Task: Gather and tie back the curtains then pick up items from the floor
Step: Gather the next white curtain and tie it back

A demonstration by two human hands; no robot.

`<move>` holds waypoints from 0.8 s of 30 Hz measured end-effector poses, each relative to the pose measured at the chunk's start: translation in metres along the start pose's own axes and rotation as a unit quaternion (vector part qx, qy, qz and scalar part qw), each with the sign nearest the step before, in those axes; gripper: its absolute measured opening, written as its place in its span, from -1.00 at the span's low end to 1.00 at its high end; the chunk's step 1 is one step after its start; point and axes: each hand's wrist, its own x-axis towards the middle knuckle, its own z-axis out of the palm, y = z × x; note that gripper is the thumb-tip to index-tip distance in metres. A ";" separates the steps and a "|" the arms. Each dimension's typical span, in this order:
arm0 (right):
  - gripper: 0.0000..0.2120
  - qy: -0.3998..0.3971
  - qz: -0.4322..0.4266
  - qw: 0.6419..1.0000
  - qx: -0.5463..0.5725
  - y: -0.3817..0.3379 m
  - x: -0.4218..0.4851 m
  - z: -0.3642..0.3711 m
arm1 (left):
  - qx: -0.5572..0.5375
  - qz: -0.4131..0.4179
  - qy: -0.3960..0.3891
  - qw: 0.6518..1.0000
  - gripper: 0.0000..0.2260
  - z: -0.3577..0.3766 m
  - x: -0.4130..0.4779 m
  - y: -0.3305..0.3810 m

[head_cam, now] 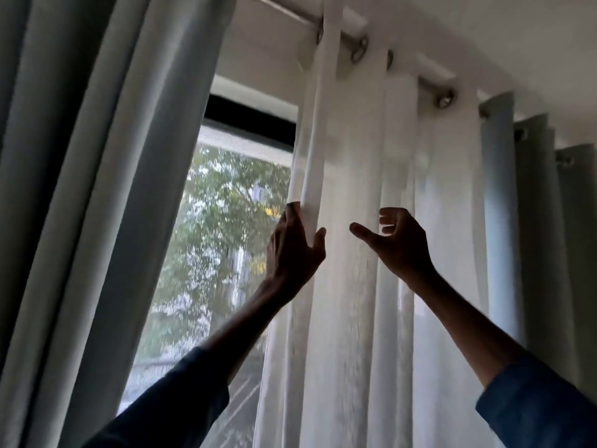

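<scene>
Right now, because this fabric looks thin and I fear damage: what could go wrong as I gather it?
1. The sheer hangs from grommets on the rod; tugging downward could strain them.
2. The left hand touches only its edge and the right hand grips no fold plainly, so gathered folds might slip loose.

We reach upward: left hand [295, 250] fingers straight, thumb spread; right hand [399, 242] fingers loosely curled, thumb out.
</scene>
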 end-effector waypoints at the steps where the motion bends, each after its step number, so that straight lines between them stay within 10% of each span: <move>1: -0.30 0.015 -0.015 1.000 -0.006 -0.005 0.015 0.003 | 0.003 0.013 0.002 1.000 -0.56 0.001 0.017 0.003; 19: -0.58 0.102 -0.063 0.992 -0.042 -0.037 0.166 0.013 | 0.297 0.050 0.067 0.951 -0.68 -0.026 0.207 0.064; 24: -0.68 0.099 -0.033 0.994 0.024 -0.033 0.178 0.017 | 0.428 0.098 0.151 0.886 -0.83 -0.066 0.216 0.040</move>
